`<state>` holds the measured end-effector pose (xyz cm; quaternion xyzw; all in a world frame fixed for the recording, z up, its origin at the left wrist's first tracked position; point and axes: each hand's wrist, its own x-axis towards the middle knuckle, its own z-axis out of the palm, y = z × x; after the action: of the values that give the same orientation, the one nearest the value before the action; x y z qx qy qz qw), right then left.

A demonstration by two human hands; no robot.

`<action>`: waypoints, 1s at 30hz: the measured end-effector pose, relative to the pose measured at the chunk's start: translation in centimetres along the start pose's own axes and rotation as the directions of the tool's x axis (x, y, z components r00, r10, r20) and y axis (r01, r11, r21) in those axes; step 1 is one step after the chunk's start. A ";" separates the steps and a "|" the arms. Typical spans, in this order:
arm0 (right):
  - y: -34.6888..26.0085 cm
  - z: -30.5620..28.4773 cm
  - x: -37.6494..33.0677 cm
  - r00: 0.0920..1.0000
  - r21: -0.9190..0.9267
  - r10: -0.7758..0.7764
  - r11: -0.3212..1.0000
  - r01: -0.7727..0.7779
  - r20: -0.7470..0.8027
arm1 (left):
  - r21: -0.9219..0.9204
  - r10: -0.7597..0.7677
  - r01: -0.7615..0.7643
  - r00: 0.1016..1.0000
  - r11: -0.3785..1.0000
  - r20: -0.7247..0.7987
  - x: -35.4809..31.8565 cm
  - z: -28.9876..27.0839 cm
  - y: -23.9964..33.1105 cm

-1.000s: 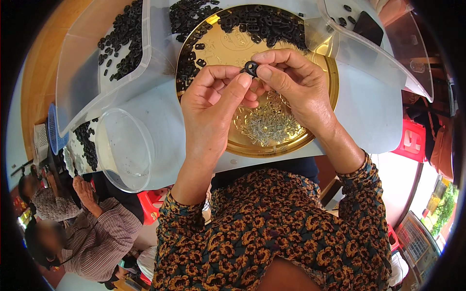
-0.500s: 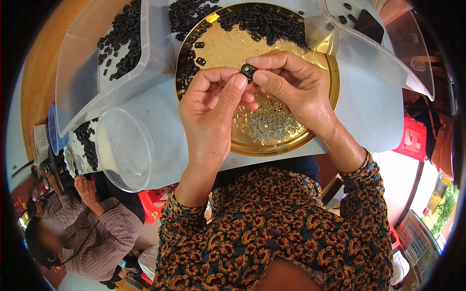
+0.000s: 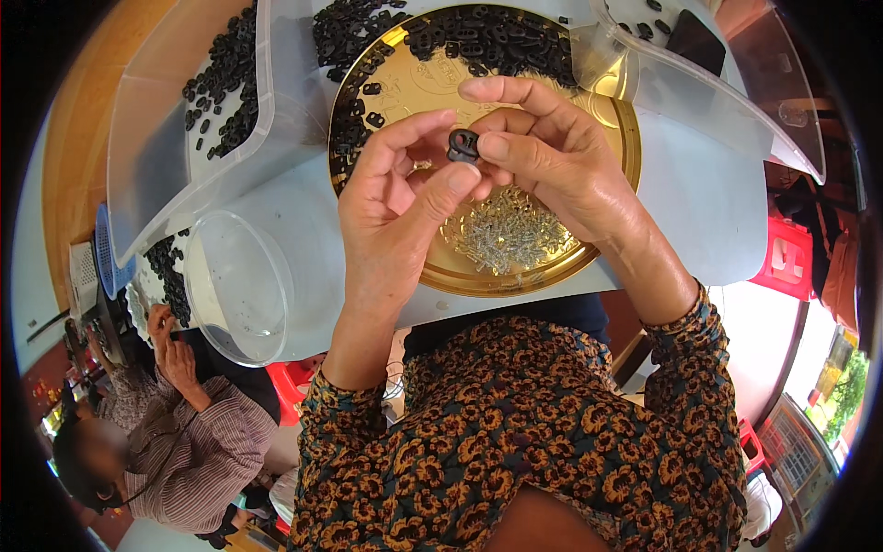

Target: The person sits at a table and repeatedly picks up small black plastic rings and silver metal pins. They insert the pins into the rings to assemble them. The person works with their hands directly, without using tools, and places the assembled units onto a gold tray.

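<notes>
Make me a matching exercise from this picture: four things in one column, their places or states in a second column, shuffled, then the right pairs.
Things
1. small black part
2. pile of silver pins
3. clear plastic cup
4. gold tray

Places or states
A. lying on its side at the table's left edge
B. pinched between the fingertips of both hands
C. heaped on the near part of the tray
D. round, under the raised hands

Pairs: 1-B, 2-C, 3-A, 4-D

Small assembly workshop: white table with gold tray of black parts and screws, clear bins far left, co-worker near left, red stools right.
</notes>
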<state>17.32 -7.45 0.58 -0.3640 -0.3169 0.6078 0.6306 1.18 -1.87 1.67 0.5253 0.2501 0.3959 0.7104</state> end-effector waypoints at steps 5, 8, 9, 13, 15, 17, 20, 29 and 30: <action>-0.7 0.5 -0.4 0.992 0.067 0.113 0.991 -0.116 0.048 | 0.026 0.080 -0.086 0.981 0.996 0.177 0.2 -0.7 -0.3; -0.9 0.9 -0.4 0.991 0.075 0.110 0.991 -0.115 0.071 | 0.048 0.168 -0.183 0.960 0.982 0.225 0.3 -1.2 -0.9; -0.8 1.1 -0.5 0.991 0.080 0.112 0.990 -0.117 0.074 | 0.056 0.203 -0.221 0.953 0.974 0.227 0.3 -1.3 -1.1; -0.9 1.5 -0.9 0.991 0.081 0.107 0.990 -0.113 0.081 | 0.106 0.307 -0.342 0.917 0.934 0.254 0.3 -1.6 -1.3; -1.0 1.7 -1.0 0.991 0.065 0.114 0.991 -0.119 0.074 | 0.117 0.345 -0.386 0.900 0.915 0.266 0.4 -1.7 -1.3; -1.1 2.1 -1.1 0.989 0.044 0.136 0.989 -0.139 0.060 | 0.107 0.390 -0.429 0.881 0.897 0.268 0.4 -1.6 -1.2; -1.0 2.1 -1.2 0.988 0.072 0.134 0.988 -0.140 0.078 | 0.085 0.366 -0.403 0.887 0.911 0.282 0.4 -1.8 -1.1; -0.6 1.6 -1.4 0.991 0.157 0.122 0.981 -0.113 -0.051 | 0.127 0.396 -0.422 0.900 0.898 0.183 1.0 -2.1 -1.4; -0.6 1.6 -1.4 0.989 0.097 0.134 0.987 -0.128 -0.054 | 0.131 0.392 -0.417 0.902 0.899 0.181 1.1 -2.1 -1.4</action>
<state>16.24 -8.77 2.02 -0.3725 -0.2442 0.6508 0.6149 0.58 -0.05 -0.26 0.6516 0.1132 0.4720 0.5829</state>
